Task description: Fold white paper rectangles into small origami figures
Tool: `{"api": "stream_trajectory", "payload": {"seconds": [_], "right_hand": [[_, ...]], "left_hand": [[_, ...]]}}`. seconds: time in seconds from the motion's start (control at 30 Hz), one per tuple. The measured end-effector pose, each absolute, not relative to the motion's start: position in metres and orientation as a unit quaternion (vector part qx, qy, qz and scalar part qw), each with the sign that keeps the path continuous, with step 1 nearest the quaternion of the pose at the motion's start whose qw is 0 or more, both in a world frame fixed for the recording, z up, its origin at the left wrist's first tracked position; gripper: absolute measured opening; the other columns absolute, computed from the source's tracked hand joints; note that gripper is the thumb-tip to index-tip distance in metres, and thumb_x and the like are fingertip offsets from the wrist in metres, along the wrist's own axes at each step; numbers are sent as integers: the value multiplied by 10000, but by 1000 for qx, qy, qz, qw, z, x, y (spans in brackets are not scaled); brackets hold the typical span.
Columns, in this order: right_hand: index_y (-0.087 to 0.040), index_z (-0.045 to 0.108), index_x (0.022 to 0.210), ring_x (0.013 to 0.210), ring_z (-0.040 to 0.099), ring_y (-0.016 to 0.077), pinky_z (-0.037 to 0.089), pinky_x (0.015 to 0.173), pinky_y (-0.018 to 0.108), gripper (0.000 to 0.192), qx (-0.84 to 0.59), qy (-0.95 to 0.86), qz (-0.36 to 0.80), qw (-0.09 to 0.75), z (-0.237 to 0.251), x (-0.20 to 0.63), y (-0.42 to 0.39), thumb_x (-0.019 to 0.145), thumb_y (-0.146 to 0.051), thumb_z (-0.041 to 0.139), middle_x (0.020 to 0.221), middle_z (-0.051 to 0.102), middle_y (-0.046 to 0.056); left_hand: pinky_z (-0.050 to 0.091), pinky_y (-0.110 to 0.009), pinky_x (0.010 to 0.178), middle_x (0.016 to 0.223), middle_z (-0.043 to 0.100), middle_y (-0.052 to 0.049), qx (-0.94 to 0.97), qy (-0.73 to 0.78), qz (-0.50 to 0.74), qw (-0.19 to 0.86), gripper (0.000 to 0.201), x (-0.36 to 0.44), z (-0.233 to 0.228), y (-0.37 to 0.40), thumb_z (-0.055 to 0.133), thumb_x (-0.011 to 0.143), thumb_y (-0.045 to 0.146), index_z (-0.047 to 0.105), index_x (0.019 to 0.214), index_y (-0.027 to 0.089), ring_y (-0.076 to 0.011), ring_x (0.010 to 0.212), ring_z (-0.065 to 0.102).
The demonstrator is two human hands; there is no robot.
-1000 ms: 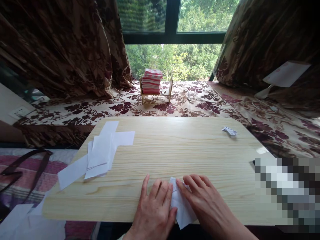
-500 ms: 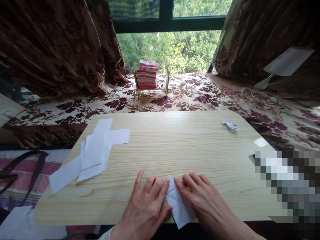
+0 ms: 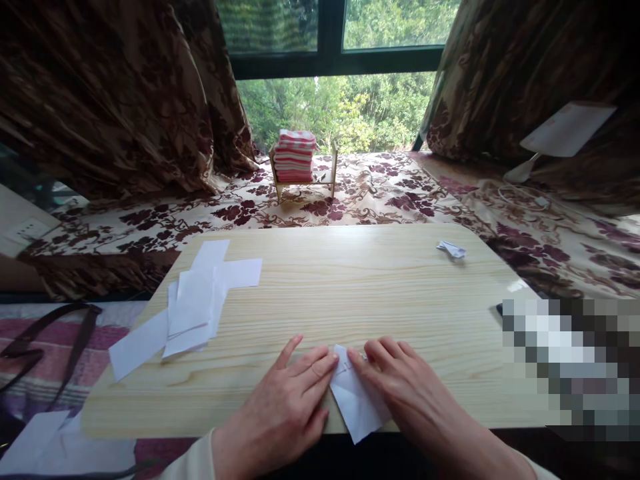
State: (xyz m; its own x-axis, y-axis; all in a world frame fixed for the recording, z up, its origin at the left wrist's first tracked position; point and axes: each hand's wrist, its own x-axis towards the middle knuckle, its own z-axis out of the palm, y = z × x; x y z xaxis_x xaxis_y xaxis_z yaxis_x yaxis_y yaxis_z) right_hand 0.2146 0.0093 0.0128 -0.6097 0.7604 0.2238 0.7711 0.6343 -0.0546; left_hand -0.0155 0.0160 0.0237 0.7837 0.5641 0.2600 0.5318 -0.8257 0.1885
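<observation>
A small creased sheet of white paper point(image 3: 357, 400) lies at the table's near edge between my hands, its lower corner jutting past the edge. My left hand point(image 3: 285, 393) is on its left side, fingers extended, with the index fingertip at the paper's upper left edge. The little finger and thumb of that hand stand apart. From the right, my right hand point(image 3: 403, 380) grips the paper, thumb pressed on its upper part and fingers curled beside it. Part of the paper's right side is hidden under this hand.
Overlapping white paper strips point(image 3: 195, 307) lie on the left of the wooden table point(image 3: 320, 287). A folded paper piece point(image 3: 452, 250) sits at the far right. More paper point(image 3: 65, 443) is below at left. Beyond the table, a small rack point(image 3: 333, 170) holds folded striped cloth point(image 3: 295, 157); a lamp point(image 3: 567, 130) stands right.
The view has shifted slightly. My left fingers have slanted further toward the paper's top edge, and the left thumb has drawn away from the paper. My right hand keeps its place on it.
</observation>
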Motion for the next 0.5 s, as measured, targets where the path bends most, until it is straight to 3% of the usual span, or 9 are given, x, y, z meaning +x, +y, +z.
{"api": "stream_trajectory", "payload": {"seconds": [0.13,0.23,0.37,0.5], "right_hand": [[-259,637,1139,777,591,216,476,635,331,530,-471,-874,29,115,12,249,6,729,21,453,876,631,51],[-271,636,1166,849,633,192,530,711,323,564,-512,-839,69,172,10,267,-1,775,26,359,973,645,66],[-256,547,1291,1010,648,179,554,815,263,376,-542,-792,134,248,11,260,-20,942,-190,424,1126,645,84],[-258,595,1234,906,697,168,571,762,208,311,-545,-772,179,275,5,246,-43,943,-302,495,1079,687,75]], "left_hand": [[192,-411,1182,1235,650,-62,929,311,198,42,370,-10,23,8,519,875,205,578,1230,121,-184,1227,509],[195,-440,1172,1086,694,-68,908,341,243,-21,272,-2,12,-2,523,880,276,655,1075,139,-208,1105,562],[136,-435,1176,882,683,-57,890,348,282,-88,343,6,-5,-13,445,923,364,680,1000,126,-201,969,574],[165,-430,1156,1038,684,-96,888,353,265,-123,423,6,-8,-15,448,917,461,682,1003,119,-238,1098,532]]}}
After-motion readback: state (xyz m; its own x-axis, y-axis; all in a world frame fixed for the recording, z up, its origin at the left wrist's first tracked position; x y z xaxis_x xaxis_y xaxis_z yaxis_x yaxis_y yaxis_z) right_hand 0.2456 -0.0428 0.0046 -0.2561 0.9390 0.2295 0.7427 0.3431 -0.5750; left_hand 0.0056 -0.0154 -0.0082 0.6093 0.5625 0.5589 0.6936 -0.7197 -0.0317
